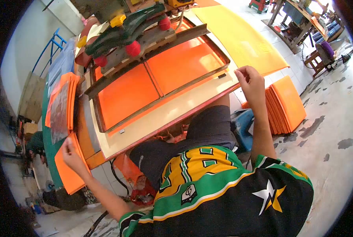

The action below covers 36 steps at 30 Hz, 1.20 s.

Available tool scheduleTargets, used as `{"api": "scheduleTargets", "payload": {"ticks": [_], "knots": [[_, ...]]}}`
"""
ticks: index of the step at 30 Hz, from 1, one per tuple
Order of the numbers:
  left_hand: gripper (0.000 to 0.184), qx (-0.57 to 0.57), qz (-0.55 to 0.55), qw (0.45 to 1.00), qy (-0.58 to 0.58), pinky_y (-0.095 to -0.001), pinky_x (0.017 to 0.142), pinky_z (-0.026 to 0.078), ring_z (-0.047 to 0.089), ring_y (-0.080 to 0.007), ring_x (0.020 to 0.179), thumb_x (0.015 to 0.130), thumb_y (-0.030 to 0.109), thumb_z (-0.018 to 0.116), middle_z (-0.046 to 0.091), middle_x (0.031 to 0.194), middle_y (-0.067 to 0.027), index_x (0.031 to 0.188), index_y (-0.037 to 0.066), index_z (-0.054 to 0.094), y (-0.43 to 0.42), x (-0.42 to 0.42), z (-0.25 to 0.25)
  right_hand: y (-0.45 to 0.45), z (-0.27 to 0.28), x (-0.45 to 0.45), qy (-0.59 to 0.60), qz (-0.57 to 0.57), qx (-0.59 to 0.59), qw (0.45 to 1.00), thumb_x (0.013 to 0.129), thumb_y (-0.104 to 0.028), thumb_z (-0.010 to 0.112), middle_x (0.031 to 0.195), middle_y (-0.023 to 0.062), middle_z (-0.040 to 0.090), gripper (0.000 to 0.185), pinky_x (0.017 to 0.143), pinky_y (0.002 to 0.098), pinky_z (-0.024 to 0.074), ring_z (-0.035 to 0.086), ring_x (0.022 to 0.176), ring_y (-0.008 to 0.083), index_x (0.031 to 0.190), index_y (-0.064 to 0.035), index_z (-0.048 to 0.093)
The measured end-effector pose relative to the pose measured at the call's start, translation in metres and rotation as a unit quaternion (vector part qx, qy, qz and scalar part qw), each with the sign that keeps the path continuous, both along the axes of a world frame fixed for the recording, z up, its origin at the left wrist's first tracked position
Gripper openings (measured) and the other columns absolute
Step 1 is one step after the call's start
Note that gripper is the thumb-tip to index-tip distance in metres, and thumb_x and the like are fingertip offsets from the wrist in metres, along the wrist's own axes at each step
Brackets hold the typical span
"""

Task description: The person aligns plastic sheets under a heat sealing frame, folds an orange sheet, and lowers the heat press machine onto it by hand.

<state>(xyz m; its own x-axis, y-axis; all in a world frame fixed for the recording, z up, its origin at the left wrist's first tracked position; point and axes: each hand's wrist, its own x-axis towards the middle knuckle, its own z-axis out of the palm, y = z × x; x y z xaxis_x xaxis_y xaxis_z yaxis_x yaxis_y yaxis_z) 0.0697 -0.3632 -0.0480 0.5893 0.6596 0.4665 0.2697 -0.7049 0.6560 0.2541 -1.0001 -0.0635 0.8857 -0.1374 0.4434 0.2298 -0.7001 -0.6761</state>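
An orange sheet [184,67] lies on the cream board [144,136] of a press, with a rectangular metal frame [160,94] around and across it. My right hand [249,79] is at the board's right corner, its thumb and fingertips pressed together near the edge of a yellow sheet [239,35]; what it holds, if anything, is too small to name. My left hand [73,153] is over orange folded pieces [67,173] at the left, slightly blurred, its fingers partly hidden.
A green and black press head [125,31] with red knobs stands over the frame's back edge. Stacked orange pieces [285,104] are at the right; another orange pile [64,102] stands at the left. A workbench [295,23] is at the far right.
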Motion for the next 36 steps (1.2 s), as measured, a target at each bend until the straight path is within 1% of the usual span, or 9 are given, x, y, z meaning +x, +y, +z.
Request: {"api": "scheduleTargets", "payload": {"ticks": [3,5,7,8,12,15,20,27,36], "knots": [[0.033,-0.040,-0.072,0.996,0.027,-0.0314,0.080,0.052,0.066,-0.0161,0.091,0.102,0.029,0.068,0.073,0.110,-0.0058,0.113,-0.002,0.075,-0.060,-0.007,-0.028,0.032,-0.001,-0.016,-0.051,0.072,-0.004,0.996,0.093,-0.013,0.073,0.085,0.0132,0.069,0.012,0.066,0.0374,0.0529,0.065,0.070,0.0251,0.093,-0.0006,0.072],[0.031,0.009,-0.059,0.996,0.070,-0.0318,0.078,0.051,0.064,-0.0164,0.086,0.101,0.026,0.069,0.070,0.100,-0.0066,0.112,-0.002,0.074,-0.090,-0.001,-0.035,0.047,-0.010,-0.024,-0.055,0.120,-0.009,0.991,0.093,-0.010,0.072,0.089,0.0125,0.069,0.008,0.068,0.0376,0.0550,0.068,0.073,0.0263,0.095,-0.0023,0.073],[0.030,-0.017,-0.082,0.993,0.082,-0.0329,0.076,0.051,0.062,-0.0173,0.082,0.099,0.025,0.071,0.066,0.093,-0.0072,0.113,-0.002,0.074,-0.120,0.007,-0.034,0.063,-0.020,-0.030,-0.074,0.208,-0.059,0.973,0.091,-0.003,0.071,0.095,0.0122,0.068,0.013,0.070,0.0326,0.0563,0.071,0.082,0.0236,0.104,-0.0010,0.074],[0.032,-0.033,-0.092,0.990,0.100,-0.0336,0.078,0.051,0.059,-0.0178,0.082,0.097,0.026,0.074,0.064,0.094,-0.0070,0.114,-0.002,0.073,-0.127,0.010,-0.035,0.069,-0.024,-0.034,-0.038,0.227,-0.059,0.971,0.090,-0.005,0.072,0.109,0.0126,0.071,0.017,0.079,0.0361,0.0590,0.073,0.095,0.0285,0.107,-0.0040,0.076],[0.036,-0.019,-0.075,0.994,0.078,-0.0349,0.081,0.050,0.058,-0.0191,0.087,0.093,0.029,0.078,0.062,0.102,-0.0080,0.111,-0.002,0.072,-0.145,0.017,-0.040,0.086,-0.021,-0.040,-0.119,0.221,-0.144,0.957,0.090,-0.017,0.073,0.124,0.0098,0.072,0.020,0.084,0.0421,0.0587,0.072,0.099,0.0298,0.109,-0.0102,0.075],[0.034,-0.024,-0.068,0.994,0.080,-0.0355,0.082,0.049,0.058,-0.0206,0.086,0.094,0.028,0.078,0.061,0.100,-0.0088,0.108,-0.002,0.072,-0.147,0.017,-0.041,0.084,-0.023,-0.040,-0.072,0.227,-0.139,0.961,0.092,-0.013,0.072,0.127,0.0115,0.072,0.022,0.086,0.0412,0.0577,0.071,0.104,0.0320,0.114,-0.0077,0.075],[0.027,0.013,-0.080,0.995,0.054,-0.0360,0.074,0.046,0.057,-0.0225,0.082,0.093,0.023,0.077,0.061,0.095,-0.0086,0.103,-0.002,0.073,-0.151,0.020,-0.045,0.088,-0.023,-0.037,-0.076,0.229,-0.162,0.957,0.090,-0.017,0.073,0.128,0.0074,0.072,0.024,0.080,0.0412,0.0583,0.071,0.090,0.0294,0.113,-0.0097,0.074],[0.022,0.023,-0.083,0.995,0.046,-0.0382,0.070,0.047,0.059,-0.0248,0.079,0.091,0.021,0.079,0.062,0.089,-0.0084,0.096,0.000,0.074,-0.148,0.024,-0.046,0.088,-0.025,-0.035,-0.077,0.230,-0.187,0.952,0.091,-0.016,0.071,0.126,0.0068,0.072,0.027,0.080,0.0420,0.0579,0.071,0.090,0.0297,0.117,-0.0096,0.073],[0.022,0.045,-0.061,0.996,0.043,-0.0371,0.075,0.044,0.057,-0.0256,0.075,0.094,0.022,0.076,0.061,0.085,-0.0079,0.088,0.001,0.069,-0.154,0.026,-0.047,0.090,-0.024,-0.035,-0.087,0.229,-0.210,0.946,0.092,-0.016,0.070,0.126,0.0081,0.070,0.030,0.084,0.0428,0.0567,0.070,0.096,0.0304,0.121,-0.0071,0.071]]}}
